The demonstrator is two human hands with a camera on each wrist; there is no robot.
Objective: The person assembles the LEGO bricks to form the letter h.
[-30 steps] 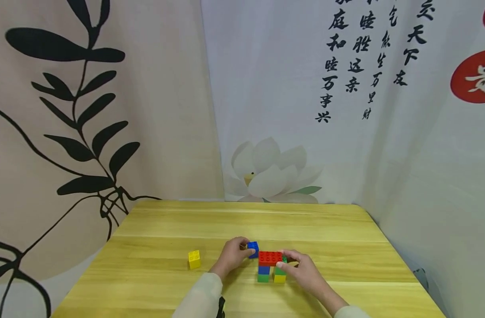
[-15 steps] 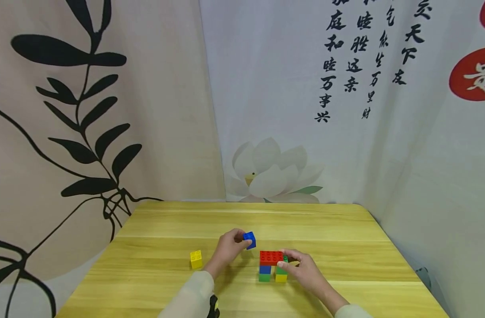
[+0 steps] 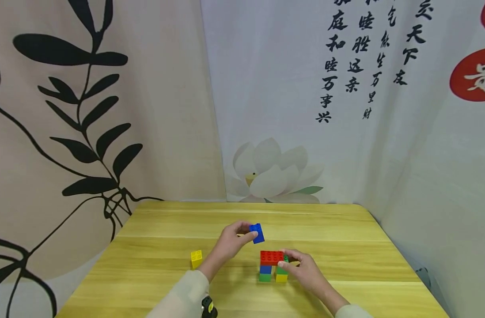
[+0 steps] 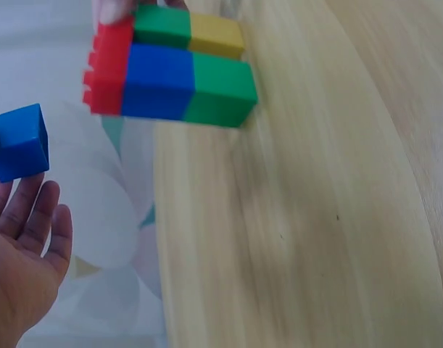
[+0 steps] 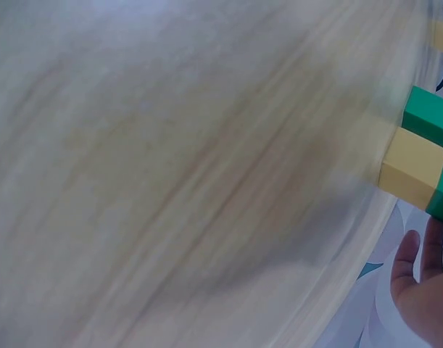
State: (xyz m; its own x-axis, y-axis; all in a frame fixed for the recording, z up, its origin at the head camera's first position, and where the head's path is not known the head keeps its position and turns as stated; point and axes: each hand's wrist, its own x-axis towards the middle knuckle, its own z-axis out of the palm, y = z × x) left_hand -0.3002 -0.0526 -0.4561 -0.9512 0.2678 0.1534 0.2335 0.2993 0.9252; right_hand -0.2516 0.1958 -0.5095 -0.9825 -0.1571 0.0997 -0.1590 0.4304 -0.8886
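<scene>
My left hand (image 3: pixel 230 242) pinches a blue toy building block (image 3: pixel 257 233) between thumb and fingers, raised behind a small toy-block arch. In the left wrist view the blue block (image 4: pixel 19 141) hangs apart from the arch. Across the arch's top lies a red brick (image 3: pixel 271 257). Its left leg is a blue block (image 3: pixel 265 269) over a green one (image 3: pixel 265 278); its right leg is green over yellow (image 3: pixel 281 278). My right hand (image 3: pixel 306 271) holds the arch by its upper right end, thumb in front and fingers behind, partly covering the green there.
A single yellow block (image 3: pixel 196 259) stands on the wooden table (image 3: pixel 167 229), left of the left forearm. Behind the table's far edge hangs a printed cloth (image 3: pixel 266 110) with a lotus and writing.
The left hand has lifted the blue block from beside the arch, up and away toward the far edge, then slightly right, tilting it. The right hand and arch have stayed in place.
</scene>
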